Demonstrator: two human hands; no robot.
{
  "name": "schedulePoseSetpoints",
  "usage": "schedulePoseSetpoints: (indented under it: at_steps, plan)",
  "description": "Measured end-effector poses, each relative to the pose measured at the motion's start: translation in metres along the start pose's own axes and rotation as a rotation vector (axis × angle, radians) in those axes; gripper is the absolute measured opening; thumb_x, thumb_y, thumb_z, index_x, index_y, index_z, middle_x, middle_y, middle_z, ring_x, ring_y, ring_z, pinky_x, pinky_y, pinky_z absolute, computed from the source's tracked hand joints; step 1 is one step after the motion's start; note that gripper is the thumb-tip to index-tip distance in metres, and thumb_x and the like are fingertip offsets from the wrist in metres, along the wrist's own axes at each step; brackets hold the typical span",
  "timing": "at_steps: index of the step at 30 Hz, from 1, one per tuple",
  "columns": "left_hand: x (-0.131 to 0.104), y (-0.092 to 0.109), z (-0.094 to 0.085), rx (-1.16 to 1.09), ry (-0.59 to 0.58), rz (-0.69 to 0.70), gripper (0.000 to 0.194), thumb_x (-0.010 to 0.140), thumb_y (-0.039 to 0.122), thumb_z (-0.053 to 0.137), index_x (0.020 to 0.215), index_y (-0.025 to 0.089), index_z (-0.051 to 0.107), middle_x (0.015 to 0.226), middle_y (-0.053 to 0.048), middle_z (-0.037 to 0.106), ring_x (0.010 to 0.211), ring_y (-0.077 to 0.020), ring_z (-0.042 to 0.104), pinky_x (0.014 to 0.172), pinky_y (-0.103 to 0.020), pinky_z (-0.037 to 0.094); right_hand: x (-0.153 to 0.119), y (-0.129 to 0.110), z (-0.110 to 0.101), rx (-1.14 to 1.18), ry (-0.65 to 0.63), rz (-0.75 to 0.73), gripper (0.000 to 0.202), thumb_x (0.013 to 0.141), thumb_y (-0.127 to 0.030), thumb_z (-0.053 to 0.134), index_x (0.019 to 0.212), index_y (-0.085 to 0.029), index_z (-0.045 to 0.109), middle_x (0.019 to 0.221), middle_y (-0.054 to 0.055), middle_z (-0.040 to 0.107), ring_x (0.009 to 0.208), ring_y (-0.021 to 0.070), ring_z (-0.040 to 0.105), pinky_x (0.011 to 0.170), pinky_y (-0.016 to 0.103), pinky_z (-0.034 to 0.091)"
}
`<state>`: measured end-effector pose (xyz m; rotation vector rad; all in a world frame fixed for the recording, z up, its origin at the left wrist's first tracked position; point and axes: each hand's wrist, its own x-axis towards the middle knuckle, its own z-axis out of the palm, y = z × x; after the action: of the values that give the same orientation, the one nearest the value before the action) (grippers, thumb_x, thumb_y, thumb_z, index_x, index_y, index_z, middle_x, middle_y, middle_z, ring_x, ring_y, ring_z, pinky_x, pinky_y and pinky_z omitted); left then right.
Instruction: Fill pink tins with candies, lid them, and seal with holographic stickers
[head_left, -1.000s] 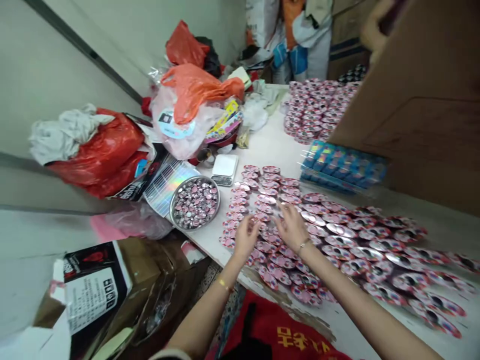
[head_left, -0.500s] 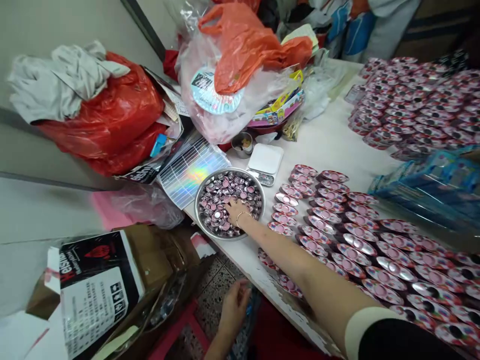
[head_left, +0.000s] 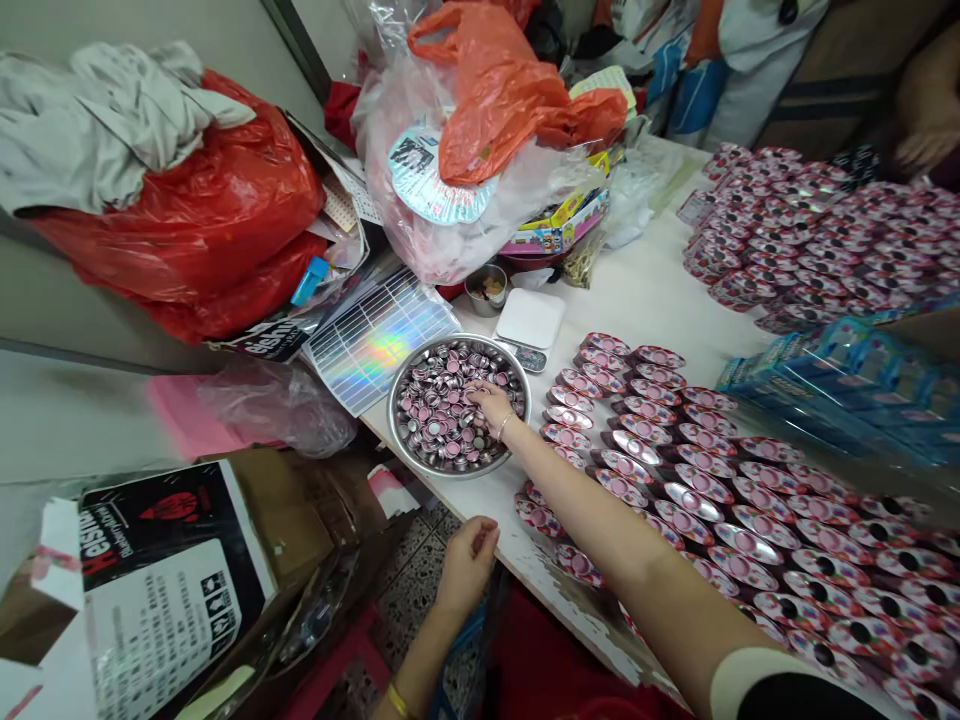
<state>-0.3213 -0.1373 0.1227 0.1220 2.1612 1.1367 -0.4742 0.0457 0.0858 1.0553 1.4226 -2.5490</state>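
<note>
Pinching metal discs lightly suits my right hand, three o'clock in the steel bowl; its grip I can't tell.

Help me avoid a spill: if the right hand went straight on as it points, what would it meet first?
The right hand would meet more of the small round pieces in the metal bowl, then probably its wall, though depth is unclear.

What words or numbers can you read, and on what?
"Heish", last letter unclear: red letters on the big box.
"eish", partly covered: white letters on the black panel by the red bag.
Too small or blurred: the big box's other print, the round blue label, the pink-and-yellow box, the yellowish paper, the scale's panel, any words on the pink ovals.
</note>
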Motion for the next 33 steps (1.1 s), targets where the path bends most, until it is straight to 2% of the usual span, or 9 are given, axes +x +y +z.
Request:
schedulePoseSetpoints:
  at_steps: [3, 5, 7, 11, 14, 18, 24, 28, 33]
  plan:
    - [0.023, 0.028, -0.004, -0.178, 0.219, 0.056, 0.037, 0.083, 0.052, 0.054, 0.097, 0.019, 0.062, 0.078, -0.002, 0.06, 0.068, -0.0137, 0.057, 0.064, -0.025, 0.048, -0.008, -0.007, -0.002, 0.136, -0.046, 0.037, 0.022, 0.066, -0.02, 0.064, 0.088, -0.018, 0.059, 0.06, -0.007, 0.051, 0.043, 0.0053, 0.032, 0.039, 0.017, 0.028]
    - [0.043, 0.047, -0.009, -0.285, 0.399, 0.117, 0.042, 0.082, 0.052, 0.058, 0.108, 0.019, 0.056, 0.084, -0.002, 0.058, 0.067, -0.0113, 0.056, 0.062, -0.023, 0.048, -0.018, -0.01, -0.003, 0.206, -0.072, 0.053, 0.023, 0.064, -0.018, 0.064, 0.086, -0.018, 0.058, 0.058, -0.008, 0.049, 0.042, 0.0042, 0.032, 0.038, 0.016, 0.026]
    - [0.062, 0.063, -0.014, -0.367, 0.5, 0.174, 0.046, 0.082, 0.053, 0.058, 0.114, 0.02, 0.053, 0.09, -0.003, 0.058, 0.067, -0.0098, 0.057, 0.059, -0.021, 0.047, -0.032, -0.011, -0.002, 0.269, -0.097, 0.076, 0.023, 0.063, -0.016, 0.063, 0.085, -0.018, 0.057, 0.056, -0.009, 0.047, 0.041, 0.004, 0.032, 0.036, 0.015, 0.025]
    - [0.077, 0.08, -0.014, -0.407, 0.476, 0.212, 0.042, 0.081, 0.054, 0.058, 0.102, 0.017, 0.057, 0.078, 0.0, 0.058, 0.058, -0.0075, 0.052, 0.054, -0.02, 0.044, -0.071, -0.007, -0.005, 0.458, -0.163, 0.091, 0.023, 0.065, -0.014, 0.062, 0.087, -0.018, 0.056, 0.055, -0.009, 0.049, 0.039, 0.0044, 0.035, 0.032, 0.014, 0.024]
    - [0.068, 0.083, 0.006, -0.332, 0.48, 0.26, 0.037, 0.078, 0.051, 0.063, 0.091, 0.016, 0.06, 0.077, 0.001, 0.059, 0.061, -0.0078, 0.053, 0.058, -0.02, 0.045, -0.099, -0.005, -0.02, 0.504, -0.083, 0.01, 0.024, 0.064, -0.015, 0.062, 0.087, -0.018, 0.058, 0.057, -0.008, 0.053, 0.04, 0.0054, 0.038, 0.032, 0.015, 0.027]
    - [0.039, 0.089, 0.057, -0.25, 0.429, 0.369, 0.034, 0.079, 0.048, 0.064, 0.092, 0.016, 0.061, 0.08, 0.001, 0.06, 0.065, -0.009, 0.056, 0.066, -0.024, 0.049, -0.143, -0.005, -0.071, 0.589, 0.018, -0.143, 0.024, 0.063, -0.02, 0.065, 0.086, -0.018, 0.061, 0.064, -0.005, 0.059, 0.045, 0.0063, 0.043, 0.033, 0.015, 0.029]
    - [-0.042, 0.119, 0.165, -0.073, 0.297, 0.636, 0.028, 0.085, 0.044, 0.058, 0.083, 0.016, 0.061, 0.082, -0.003, 0.059, 0.08, -0.0138, 0.057, 0.076, -0.027, 0.048, -0.245, -0.005, -0.19, 0.791, 0.196, -0.275, 0.024, 0.065, -0.03, 0.066, 0.086, -0.019, 0.062, 0.069, -0.003, 0.062, 0.054, 0.0101, 0.052, 0.04, 0.018, 0.037]
    - [-0.106, 0.14, 0.246, 0.072, 0.078, 0.829, 0.024, 0.091, 0.038, 0.049, 0.083, 0.018, 0.06, 0.086, -0.005, 0.059, 0.087, -0.0161, 0.057, 0.081, -0.029, 0.047, -0.314, 0.002, -0.271, 0.904, 0.399, -0.279, 0.017, 0.066, -0.03, 0.067, 0.077, -0.02, 0.06, 0.065, -0.004, 0.061, 0.059, 0.011, 0.054, 0.051, 0.019, 0.043]
    - [-0.178, 0.151, 0.323, 0.294, -0.182, 1.049, 0.018, 0.091, 0.03, 0.048, 0.09, 0.019, 0.062, 0.103, -0.01, 0.06, 0.102, -0.0196, 0.056, 0.091, -0.034, 0.045, -0.398, 0.03, -0.354, 0.92, 0.368, -0.225, 0.014, 0.073, -0.032, 0.063, 0.072, -0.019, 0.058, 0.065, -0.003, 0.062, 0.058, 0.0094, 0.055, 0.056, 0.019, 0.046]
